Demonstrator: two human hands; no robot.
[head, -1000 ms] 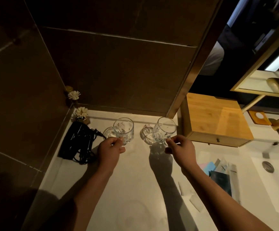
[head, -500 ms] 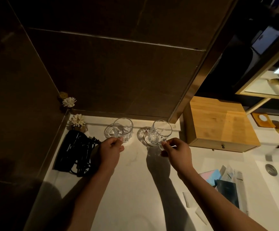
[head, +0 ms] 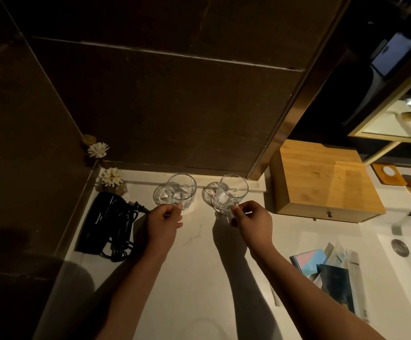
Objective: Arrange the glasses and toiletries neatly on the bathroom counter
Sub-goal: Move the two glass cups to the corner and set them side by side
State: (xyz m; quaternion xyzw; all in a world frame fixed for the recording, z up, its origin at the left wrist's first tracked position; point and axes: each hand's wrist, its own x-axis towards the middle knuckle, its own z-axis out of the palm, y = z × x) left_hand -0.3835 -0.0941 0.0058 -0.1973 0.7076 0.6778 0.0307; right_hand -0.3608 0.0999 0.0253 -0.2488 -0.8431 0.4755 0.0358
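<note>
Two clear glasses stand near the back wall of the white counter. My left hand pinches the near side of the left glass. My right hand grips the right glass at its near side, apparently by a handle; this glass leans slightly. Behind each glass lies a round clear coaster or its bright shadow; I cannot tell which. A pile of toiletry packets, blue, pink and dark, lies at the right by the sink.
A black hair dryer with coiled cord lies at the left. White flowers stand in the back-left corner. A wooden drawer box sits right of the glasses. The sink and a tap are at far right.
Both hands have stayed on the glasses, and the glasses have shifted only slightly toward the back wall. The camera has tilted a little.
</note>
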